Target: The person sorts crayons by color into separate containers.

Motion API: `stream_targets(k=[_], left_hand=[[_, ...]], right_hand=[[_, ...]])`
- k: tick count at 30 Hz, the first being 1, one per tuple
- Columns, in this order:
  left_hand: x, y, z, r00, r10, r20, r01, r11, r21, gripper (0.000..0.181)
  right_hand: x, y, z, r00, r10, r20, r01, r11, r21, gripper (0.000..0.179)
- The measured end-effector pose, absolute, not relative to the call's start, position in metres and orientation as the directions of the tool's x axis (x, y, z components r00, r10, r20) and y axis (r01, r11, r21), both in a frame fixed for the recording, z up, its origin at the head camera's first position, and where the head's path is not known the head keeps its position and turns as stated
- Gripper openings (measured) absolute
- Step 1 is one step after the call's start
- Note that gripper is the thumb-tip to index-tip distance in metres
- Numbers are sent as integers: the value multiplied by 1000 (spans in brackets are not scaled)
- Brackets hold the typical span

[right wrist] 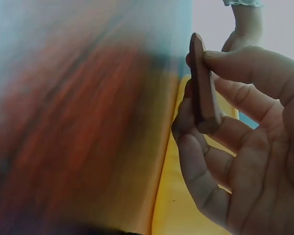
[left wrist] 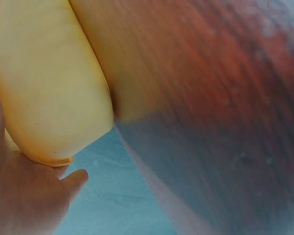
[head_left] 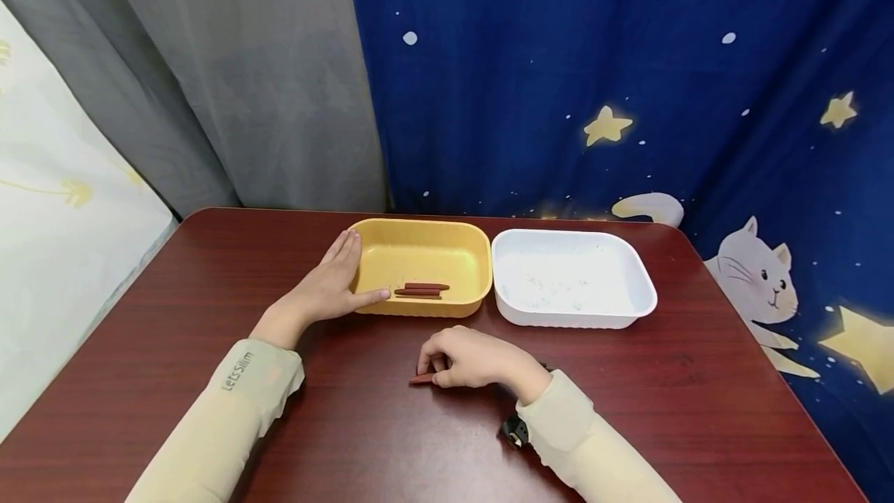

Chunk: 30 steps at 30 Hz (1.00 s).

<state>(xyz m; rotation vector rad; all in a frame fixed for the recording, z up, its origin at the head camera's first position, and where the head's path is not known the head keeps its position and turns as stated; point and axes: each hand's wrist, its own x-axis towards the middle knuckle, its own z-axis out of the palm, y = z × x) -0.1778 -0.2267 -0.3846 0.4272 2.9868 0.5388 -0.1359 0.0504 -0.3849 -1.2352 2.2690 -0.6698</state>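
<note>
A yellow plastic tub (head_left: 475, 297) stands on the table, and two brown crayons (head_left: 419, 293) lie inside it near the front wall. At its left end my left hand (head_left: 334, 282) rests with straight fingers along the rim and the thumb over the front edge. In the left wrist view, that hand (left wrist: 27, 196) touches the tub's end (left wrist: 63, 88). In front of the tub, my right hand (head_left: 471, 358) pinches another brown crayon (right wrist: 203, 85) between thumb and fingers, low over the table. The right wrist view shows its faceted sides, tapered tip and flat end.
Right beside the yellow tub is a white tub (head_left: 576, 317) with small dark specks on its floor. The dark red wooden table (head_left: 377, 449) ends at the back before grey and blue curtains (head_left: 489, 99). A black device (head_left: 515, 431) sits at the right wrist.
</note>
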Motion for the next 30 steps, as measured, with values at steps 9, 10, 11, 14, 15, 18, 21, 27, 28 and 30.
stream_targets(k=[9, 10, 11, 14, 15, 18, 21, 27, 28, 30], left_hand=[[-177, -228, -387, -958, 287, -13, 264, 896, 356, 119], [-177, -229, -387, -958, 288, -13, 264, 896, 358, 119], [-177, -228, -387, -957, 289, -12, 266, 895, 358, 119], [-177, -228, -387, -957, 290, -9, 268, 895, 356, 120], [-178, -228, -387, -957, 289, -8, 268, 896, 355, 120], [-178, -228, -387, -958, 286, -4, 266, 897, 354, 119], [-178, -228, -386, -959, 283, -4, 264, 897, 356, 119], [-177, -227, -387, -960, 280, -3, 260, 897, 358, 119], [-177, -227, -387, -961, 278, -5, 258, 897, 358, 119], [-177, -227, -387, -962, 274, -9, 253, 899, 358, 119]], right_hand=[[-137, 47, -374, -491, -868, -79, -651, 425, -629, 17], [-137, 46, -373, -494, -867, -69, -651, 421, -631, 18], [-137, 46, -372, -496, -866, -58, -652, 416, -634, 18], [-137, 46, -370, -506, -863, -12, -655, 393, -645, 18], [-138, 47, -369, -514, -858, 6, -653, 387, -652, 18], [-141, 48, -367, -537, -841, 62, -643, 360, -676, 19], [-146, 48, -365, -559, -822, 108, -622, 331, -709, 20], [-156, 47, -365, -590, -793, 148, -592, 301, -747, 20], [-158, 46, -365, -598, -787, 154, -590, 301, -750, 20], [-162, 45, -365, -613, -770, 175, -585, 294, -756, 21]])
